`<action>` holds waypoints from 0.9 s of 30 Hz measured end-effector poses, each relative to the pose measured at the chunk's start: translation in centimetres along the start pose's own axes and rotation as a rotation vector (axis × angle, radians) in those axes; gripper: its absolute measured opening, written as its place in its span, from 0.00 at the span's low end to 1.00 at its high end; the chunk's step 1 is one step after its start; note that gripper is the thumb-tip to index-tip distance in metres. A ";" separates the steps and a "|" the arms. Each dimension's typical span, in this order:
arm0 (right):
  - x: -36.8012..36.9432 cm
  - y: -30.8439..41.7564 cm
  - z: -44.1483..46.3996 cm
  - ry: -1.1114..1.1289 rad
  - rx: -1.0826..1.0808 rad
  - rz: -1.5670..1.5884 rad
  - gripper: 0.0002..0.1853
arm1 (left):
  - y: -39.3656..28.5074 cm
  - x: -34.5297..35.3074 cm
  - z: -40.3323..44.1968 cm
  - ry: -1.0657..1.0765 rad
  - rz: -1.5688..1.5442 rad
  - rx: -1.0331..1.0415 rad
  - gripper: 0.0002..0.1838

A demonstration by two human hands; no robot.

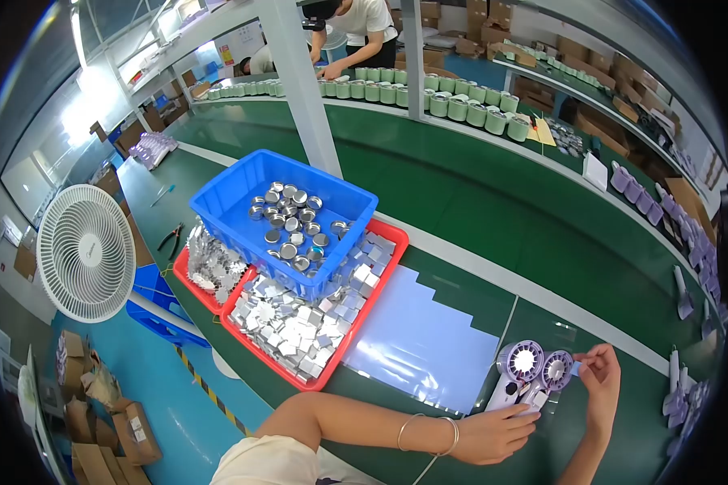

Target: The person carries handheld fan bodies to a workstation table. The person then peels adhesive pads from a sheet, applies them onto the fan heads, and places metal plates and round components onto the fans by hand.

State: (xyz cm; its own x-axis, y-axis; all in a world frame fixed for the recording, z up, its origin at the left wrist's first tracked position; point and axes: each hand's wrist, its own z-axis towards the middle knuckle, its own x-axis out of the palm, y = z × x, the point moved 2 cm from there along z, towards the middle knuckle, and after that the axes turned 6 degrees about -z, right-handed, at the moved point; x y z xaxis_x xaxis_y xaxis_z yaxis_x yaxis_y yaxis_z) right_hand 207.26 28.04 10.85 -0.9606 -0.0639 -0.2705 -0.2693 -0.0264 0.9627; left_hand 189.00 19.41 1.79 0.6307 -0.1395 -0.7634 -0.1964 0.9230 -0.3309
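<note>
The left arm (356, 416) stretches sideways, elbow bent; just past its bangle (456, 437), the left hand (495, 433) curls in a grip. Well right of the bangle, the right hand (600, 373) is raised, fingertips pinched.

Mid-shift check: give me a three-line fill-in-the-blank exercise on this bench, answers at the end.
The blue bin of round metal parts sits over a ____ tray.
____ purple handheld fans lie by the hands.
The left hand is at a fan's ____, the right hand beside its head.
Missing words: red; two; handle.
</note>
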 end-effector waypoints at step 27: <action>0.7 3.2 -2.4 0.041 -0.233 -0.175 0.13 | 1.4 -4.8 1.1 -0.314 -0.678 -0.514 0.31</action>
State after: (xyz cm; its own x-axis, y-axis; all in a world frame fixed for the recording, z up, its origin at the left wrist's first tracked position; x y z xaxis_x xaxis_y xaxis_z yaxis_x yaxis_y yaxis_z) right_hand 205.84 25.48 13.74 -0.8963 -0.0780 -0.4365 -0.4027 -0.2688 0.8750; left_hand 186.51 21.71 5.60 0.8941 -0.4209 -0.1531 0.0282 0.3940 -0.9187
